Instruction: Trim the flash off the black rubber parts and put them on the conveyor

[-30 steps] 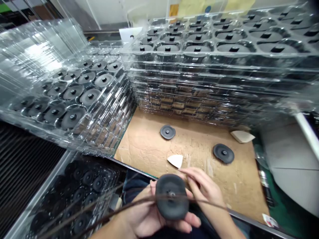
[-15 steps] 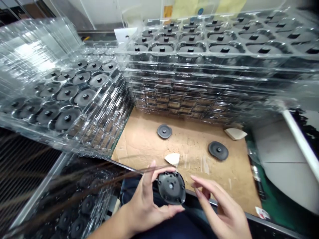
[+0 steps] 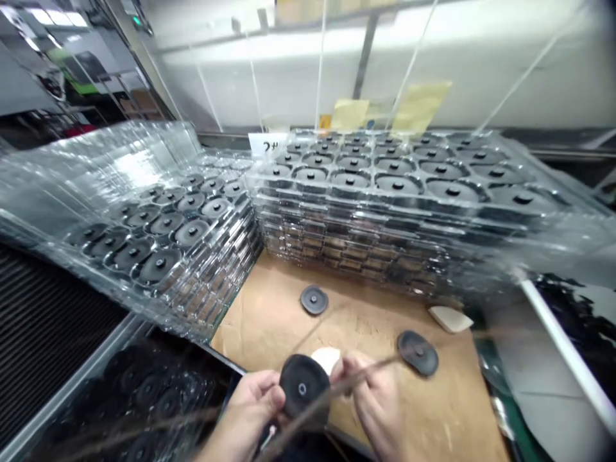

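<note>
My left hand (image 3: 253,410) grips a round black plastic cover (image 3: 304,385) by its left edge, thumb on the near face. That face looks smooth, with a small ring at its centre. Close to the cover's right edge, my right hand (image 3: 368,394) has its fingers curled and pinched together. Motion blur hides what, if anything, is between them. Just behind the cover, a white wedge-shaped pad (image 3: 326,358) shows beside my right fingertips. Two similar dark covers lie on the cardboard, one farther back (image 3: 314,300) and one at the right (image 3: 418,353).
Stacked clear trays (image 3: 360,192) of covers stand along the back, with another tray stack (image 3: 192,276) at the left. A second pale pad (image 3: 451,318) lies at the cardboard's right. More covers (image 3: 144,391) sit low at the left. Blurred strands cross the view.
The view has tilted up. The cover in my left hand has turned from its studded side to its smooth side. My right hand has moved in beside it, fingers now closed.
</note>
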`<state>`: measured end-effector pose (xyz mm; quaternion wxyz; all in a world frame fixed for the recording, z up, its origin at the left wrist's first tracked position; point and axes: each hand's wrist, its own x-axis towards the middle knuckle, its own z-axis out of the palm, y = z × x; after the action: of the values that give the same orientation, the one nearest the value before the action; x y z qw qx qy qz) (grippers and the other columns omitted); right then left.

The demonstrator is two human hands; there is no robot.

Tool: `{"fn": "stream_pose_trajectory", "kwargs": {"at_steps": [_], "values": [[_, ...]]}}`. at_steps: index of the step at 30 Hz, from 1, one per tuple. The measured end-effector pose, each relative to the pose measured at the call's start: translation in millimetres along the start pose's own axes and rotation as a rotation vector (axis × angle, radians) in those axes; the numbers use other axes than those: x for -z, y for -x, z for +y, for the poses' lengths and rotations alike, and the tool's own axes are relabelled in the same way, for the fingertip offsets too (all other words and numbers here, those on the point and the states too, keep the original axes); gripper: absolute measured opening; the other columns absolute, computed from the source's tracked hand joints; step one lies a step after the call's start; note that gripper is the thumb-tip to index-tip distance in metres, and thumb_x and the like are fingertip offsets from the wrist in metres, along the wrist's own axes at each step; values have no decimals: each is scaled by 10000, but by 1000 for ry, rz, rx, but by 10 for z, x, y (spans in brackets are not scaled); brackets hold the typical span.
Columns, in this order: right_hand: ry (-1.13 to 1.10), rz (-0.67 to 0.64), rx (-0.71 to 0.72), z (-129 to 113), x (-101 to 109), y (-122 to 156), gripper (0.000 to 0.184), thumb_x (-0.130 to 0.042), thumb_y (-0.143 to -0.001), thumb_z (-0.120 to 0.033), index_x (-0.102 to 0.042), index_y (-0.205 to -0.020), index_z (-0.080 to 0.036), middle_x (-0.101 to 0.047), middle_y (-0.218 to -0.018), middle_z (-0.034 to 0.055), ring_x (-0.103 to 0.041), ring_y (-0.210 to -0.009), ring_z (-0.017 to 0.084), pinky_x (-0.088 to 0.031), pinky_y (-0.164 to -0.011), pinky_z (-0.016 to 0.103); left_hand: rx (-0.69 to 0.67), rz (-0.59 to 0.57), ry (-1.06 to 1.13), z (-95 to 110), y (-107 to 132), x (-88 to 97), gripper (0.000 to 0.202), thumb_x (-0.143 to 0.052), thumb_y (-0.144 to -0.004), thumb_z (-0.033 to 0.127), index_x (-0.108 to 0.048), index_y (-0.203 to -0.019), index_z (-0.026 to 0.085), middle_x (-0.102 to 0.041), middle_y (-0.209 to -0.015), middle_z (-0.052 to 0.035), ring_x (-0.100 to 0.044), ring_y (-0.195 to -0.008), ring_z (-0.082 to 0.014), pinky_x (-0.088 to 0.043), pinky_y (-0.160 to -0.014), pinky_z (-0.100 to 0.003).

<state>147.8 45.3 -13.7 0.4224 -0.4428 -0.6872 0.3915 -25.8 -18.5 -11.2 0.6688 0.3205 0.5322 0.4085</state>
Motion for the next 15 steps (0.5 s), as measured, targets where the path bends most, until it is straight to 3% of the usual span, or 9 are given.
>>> {"fn": "stream_pose_trajectory", "kwargs": {"at_steps": [4, 7, 11, 15], "values": [[-55, 115, -81, 397, 83, -639, 541, -366, -895, -485, -501, -484, -160, -412, -420, -49, -433, -407, 77, -362, -461, 209, -85, 45, -137, 359, 6, 124, 355, -695, -569, 503, -669, -578, 150, -593, -512, 6, -503, -507, -109, -383, -515, -212], [-106, 187, -144, 685, 77, -923, 535, -362, -885, -530, -473, -523, -152, -416, -442, -73, -424, -402, 62, -373, -464, 208, -185, 110, -482, 823, 22, 224, 151, -708, -607, 345, -709, -575, 198, -684, -598, 0, -583, -605, -148, -430, -598, -225], [-179, 221, -220, 924, -10, -973, 572, -358, -845, -595, -492, -495, -163, -367, -383, -70, -398, -353, 76, -331, -406, 208, -330, 245, -887, 1588, -9, 263, 131, -639, -680, 322, -733, -736, 249, -738, -776, -22, -651, -712, -196, -489, -666, -262], [-235, 214, -267, 1036, -120, -966, 612, -381, -790, -645, -510, -417, -177, -359, -321, -38, -420, -334, 112, -335, -401, 229, -460, 326, -1201, 2360, -247, 110, 149, -607, -719, 351, -718, -766, 263, -740, -819, -11, -666, -752, -190, -512, -694, -270]]}}
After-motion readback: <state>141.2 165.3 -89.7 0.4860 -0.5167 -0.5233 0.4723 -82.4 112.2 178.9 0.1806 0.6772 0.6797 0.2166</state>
